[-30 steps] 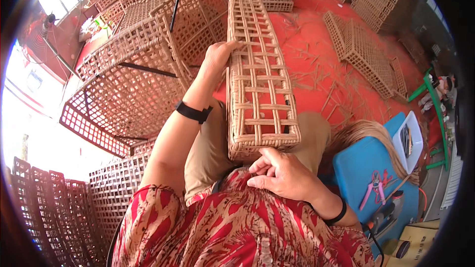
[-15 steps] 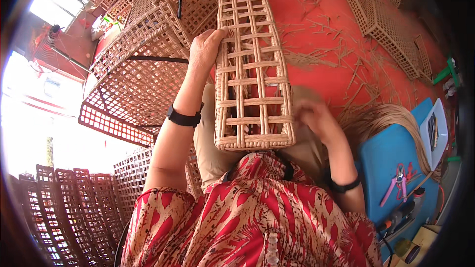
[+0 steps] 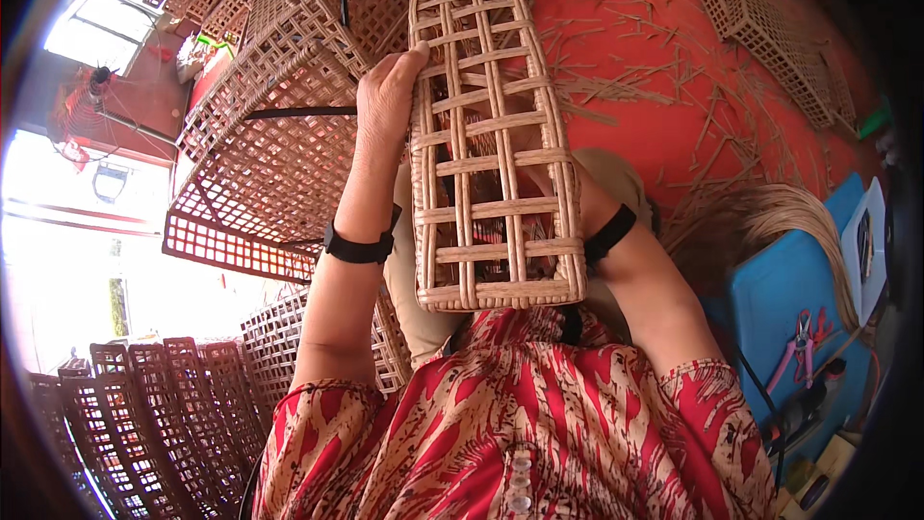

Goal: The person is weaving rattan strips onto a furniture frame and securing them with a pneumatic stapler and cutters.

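A long, open-weave rattan-like basket or frame (image 3: 484, 125) in tan strands stands over my lap, its narrow end toward me. My left hand (image 3: 386, 91) grips its left edge, the thumb lying over the rim and the other fingers hidden behind. From the right, my right forearm (image 3: 643, 274) reaches behind the woven piece. Only patches of skin show through its gaps there, and the right hand's fingers are hidden. Whether that hand holds anything cannot be made out.
Large woven pieces (image 3: 279, 144) stack up at left, with curved dark ones (image 3: 125, 414) below. Strand scraps (image 3: 626, 87) litter the red floor. At right, a blue stool-like surface (image 3: 770, 289) carries a strand bundle (image 3: 799, 217), pink-handled pliers (image 3: 797, 347) and a pale tray (image 3: 866, 250).
My right hand has gone from beside the woven piece's right edge to behind it. My left hand keeps its grip. The view has shifted slightly.
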Available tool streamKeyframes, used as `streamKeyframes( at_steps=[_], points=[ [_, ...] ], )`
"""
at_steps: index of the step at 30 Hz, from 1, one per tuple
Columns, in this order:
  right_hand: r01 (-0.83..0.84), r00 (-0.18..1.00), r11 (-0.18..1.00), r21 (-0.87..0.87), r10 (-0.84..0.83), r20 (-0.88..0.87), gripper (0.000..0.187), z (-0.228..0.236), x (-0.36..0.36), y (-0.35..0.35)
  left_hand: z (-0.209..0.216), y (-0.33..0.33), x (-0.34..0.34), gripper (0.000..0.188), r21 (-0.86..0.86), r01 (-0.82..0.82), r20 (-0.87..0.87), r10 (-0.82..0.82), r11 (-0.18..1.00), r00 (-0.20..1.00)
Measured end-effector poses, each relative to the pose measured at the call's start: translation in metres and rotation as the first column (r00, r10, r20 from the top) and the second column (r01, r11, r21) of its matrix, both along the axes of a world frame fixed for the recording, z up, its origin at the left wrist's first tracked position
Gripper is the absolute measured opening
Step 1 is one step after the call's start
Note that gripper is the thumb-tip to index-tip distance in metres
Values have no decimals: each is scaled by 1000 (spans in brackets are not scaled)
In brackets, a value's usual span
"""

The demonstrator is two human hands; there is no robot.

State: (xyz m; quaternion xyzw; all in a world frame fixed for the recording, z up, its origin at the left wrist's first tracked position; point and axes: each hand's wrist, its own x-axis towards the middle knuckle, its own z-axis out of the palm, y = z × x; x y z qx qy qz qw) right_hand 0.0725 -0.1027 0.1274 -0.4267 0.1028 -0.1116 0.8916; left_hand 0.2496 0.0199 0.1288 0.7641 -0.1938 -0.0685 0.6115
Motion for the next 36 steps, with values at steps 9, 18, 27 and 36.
streamKeyframes(
  at_steps=[9,18,27,36],
  points=[
    [-9,997,999,-32,11,78,37,-36,22,-11,-17,16,2,35,-426,-32,-313,-114,904,943],
    [7,995,1000,-13,-6,100,37,-47,32,1,-4,18,-20,28,-299,-28,-235,-45,954,971],
    [12,994,1000,-18,-10,108,37,-50,39,3,-7,18,-23,27,-341,-33,-277,-67,940,959],
    [17,993,1000,-21,-14,115,36,-51,42,2,0,12,-32,28,-360,-45,-293,-67,932,954]
  ],
)
